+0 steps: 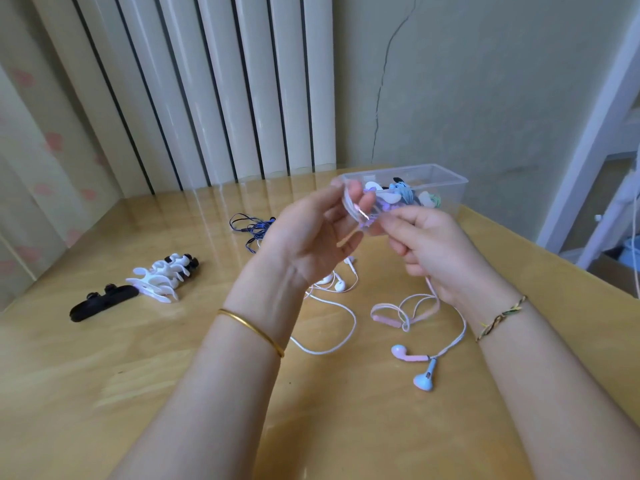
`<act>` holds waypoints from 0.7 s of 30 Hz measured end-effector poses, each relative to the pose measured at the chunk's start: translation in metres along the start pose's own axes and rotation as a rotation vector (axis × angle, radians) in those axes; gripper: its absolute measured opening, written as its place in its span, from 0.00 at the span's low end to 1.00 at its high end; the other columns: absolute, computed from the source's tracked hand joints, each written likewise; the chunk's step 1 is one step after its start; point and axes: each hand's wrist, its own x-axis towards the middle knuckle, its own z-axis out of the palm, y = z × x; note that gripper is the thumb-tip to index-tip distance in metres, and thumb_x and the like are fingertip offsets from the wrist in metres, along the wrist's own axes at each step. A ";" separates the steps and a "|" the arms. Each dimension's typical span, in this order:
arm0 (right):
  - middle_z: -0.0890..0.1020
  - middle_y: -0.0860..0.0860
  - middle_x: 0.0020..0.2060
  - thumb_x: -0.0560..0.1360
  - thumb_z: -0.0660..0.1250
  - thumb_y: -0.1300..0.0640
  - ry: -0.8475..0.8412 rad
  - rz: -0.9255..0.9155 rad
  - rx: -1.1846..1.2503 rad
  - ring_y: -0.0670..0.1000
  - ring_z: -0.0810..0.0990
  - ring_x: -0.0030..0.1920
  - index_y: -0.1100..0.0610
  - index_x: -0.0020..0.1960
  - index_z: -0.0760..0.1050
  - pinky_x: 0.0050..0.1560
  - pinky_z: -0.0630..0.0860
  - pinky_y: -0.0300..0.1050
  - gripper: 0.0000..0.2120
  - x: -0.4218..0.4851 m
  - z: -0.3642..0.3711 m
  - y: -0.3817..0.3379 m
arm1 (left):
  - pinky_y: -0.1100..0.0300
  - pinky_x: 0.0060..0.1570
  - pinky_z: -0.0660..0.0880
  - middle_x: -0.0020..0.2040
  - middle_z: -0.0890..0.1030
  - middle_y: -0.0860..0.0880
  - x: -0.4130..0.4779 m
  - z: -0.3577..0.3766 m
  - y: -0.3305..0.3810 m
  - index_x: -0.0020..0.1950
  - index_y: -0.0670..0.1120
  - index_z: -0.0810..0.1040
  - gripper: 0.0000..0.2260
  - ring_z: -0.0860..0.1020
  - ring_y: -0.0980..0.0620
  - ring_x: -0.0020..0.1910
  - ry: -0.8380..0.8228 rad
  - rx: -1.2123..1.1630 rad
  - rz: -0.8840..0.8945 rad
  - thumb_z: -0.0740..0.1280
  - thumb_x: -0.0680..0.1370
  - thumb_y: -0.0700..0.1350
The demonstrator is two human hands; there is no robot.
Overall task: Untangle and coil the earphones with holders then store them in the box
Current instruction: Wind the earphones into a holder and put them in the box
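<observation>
Wooden table (pixel 104 393) bears tangled earphones (pixel 340 286), holders (pixel 159 278), clear box (pixel 450 199).

a person's left grip (pixel 311 233) and right grip (pixel 426 247), raised above the desk (pixel 156 393), pinch the plug end of the pink earphones (pixel 412 358), whose cord hangs down to buds lying toward the right edge. behind them a clear box (pixel 457 202) of coiled sets stands at the far edge. white earphones (pixel 341 287) and dark blue earphones (pixel 254 230) lie mid-desk; white holders (pixel 156 280) and a black holder (pixel 100 304) sit near the left edge.
</observation>
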 end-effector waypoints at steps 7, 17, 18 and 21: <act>0.64 0.49 0.25 0.80 0.60 0.57 -0.379 -0.011 -0.158 0.41 0.57 0.21 0.59 0.45 0.80 0.20 0.54 0.32 0.11 -0.012 0.001 -0.010 | 0.52 0.58 0.68 0.51 0.83 0.52 0.007 -0.013 -0.005 0.52 0.47 0.79 0.11 0.78 0.58 0.56 0.068 0.106 0.259 0.57 0.81 0.42; 0.66 0.49 0.25 0.78 0.61 0.60 0.172 -0.174 -0.003 0.41 0.61 0.20 0.56 0.38 0.78 0.22 0.57 0.30 0.12 0.003 -0.008 -0.006 | 0.59 0.40 0.72 0.46 0.82 0.46 0.007 -0.009 -0.017 0.52 0.39 0.76 0.10 0.79 0.46 0.45 0.101 1.223 0.486 0.58 0.82 0.43; 0.68 0.45 0.24 0.78 0.61 0.60 0.206 -0.193 -0.032 0.41 0.63 0.21 0.55 0.38 0.78 0.23 0.59 0.29 0.12 0.005 -0.008 -0.003 | 0.59 0.39 0.73 0.42 0.81 0.46 0.007 -0.008 -0.017 0.51 0.39 0.76 0.10 0.80 0.47 0.43 0.086 1.215 0.479 0.58 0.81 0.42; 0.71 0.39 0.20 0.79 0.61 0.59 0.251 -0.209 -0.090 0.39 0.67 0.21 0.53 0.39 0.77 0.25 0.61 0.29 0.12 0.007 -0.005 0.003 | 0.65 0.36 0.72 0.33 0.75 0.50 0.005 -0.006 -0.013 0.42 0.40 0.76 0.11 0.76 0.54 0.30 0.018 1.031 0.353 0.58 0.81 0.40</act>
